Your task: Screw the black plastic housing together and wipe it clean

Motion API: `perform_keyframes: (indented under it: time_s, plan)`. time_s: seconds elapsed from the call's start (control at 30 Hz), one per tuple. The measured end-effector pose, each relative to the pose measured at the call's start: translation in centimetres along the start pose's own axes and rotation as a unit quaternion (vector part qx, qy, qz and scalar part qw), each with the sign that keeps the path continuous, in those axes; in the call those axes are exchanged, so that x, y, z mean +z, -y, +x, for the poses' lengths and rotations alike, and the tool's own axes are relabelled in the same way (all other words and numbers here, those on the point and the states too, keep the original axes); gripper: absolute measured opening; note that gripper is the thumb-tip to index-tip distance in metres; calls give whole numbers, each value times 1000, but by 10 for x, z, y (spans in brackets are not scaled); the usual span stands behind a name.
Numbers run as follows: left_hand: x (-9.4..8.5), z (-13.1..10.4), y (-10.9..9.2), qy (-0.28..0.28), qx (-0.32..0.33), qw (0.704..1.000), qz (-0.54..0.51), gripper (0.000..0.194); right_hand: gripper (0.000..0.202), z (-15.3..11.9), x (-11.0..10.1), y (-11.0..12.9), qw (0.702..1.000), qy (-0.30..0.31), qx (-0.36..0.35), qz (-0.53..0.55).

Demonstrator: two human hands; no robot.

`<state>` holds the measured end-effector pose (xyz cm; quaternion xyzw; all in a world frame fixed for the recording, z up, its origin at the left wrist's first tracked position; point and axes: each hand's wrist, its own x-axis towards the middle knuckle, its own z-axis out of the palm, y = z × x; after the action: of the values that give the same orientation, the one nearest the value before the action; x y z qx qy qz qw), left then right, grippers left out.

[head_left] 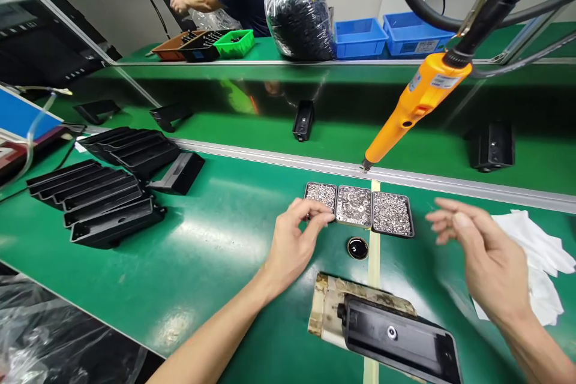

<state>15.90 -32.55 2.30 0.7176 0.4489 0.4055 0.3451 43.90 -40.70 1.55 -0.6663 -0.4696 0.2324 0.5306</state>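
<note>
Two hands work over my bench: nearest, a black housing at 6 o'clock, cut off below. Left hand pinches at the left screw tray; what it pinches is hidden. Right hand, blurred, spread, holds nothing. Open mat lies at 9 o'clock. A screwdriver hangs at 12.

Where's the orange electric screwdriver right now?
In the head view, the orange electric screwdriver hangs upper right on its black cable, tip near the aluminium rail, just above the three small screw trays.

Left hand fingertips hide tray corner; pinch contents indiscernible.
</note>
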Motion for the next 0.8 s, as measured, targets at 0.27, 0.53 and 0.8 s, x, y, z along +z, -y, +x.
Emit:
perform_keyframes:
  time_s: [0.27, 0.53, 0.8]
  plan:
    - [26, -41, -13, 34, -19, 987, -153, 13, 65, 88, 67, 66, 990, 42, -130, 44]
    - [29, -46, -5, 8, 7, 982, -188, 16, 51, 100, 80, 88, 992, 16, -116, 54]
    - [38, -50, -11, 8, -27, 979, -204, 13, 29, 36, 55, 118, 968, 5, -7, 249]
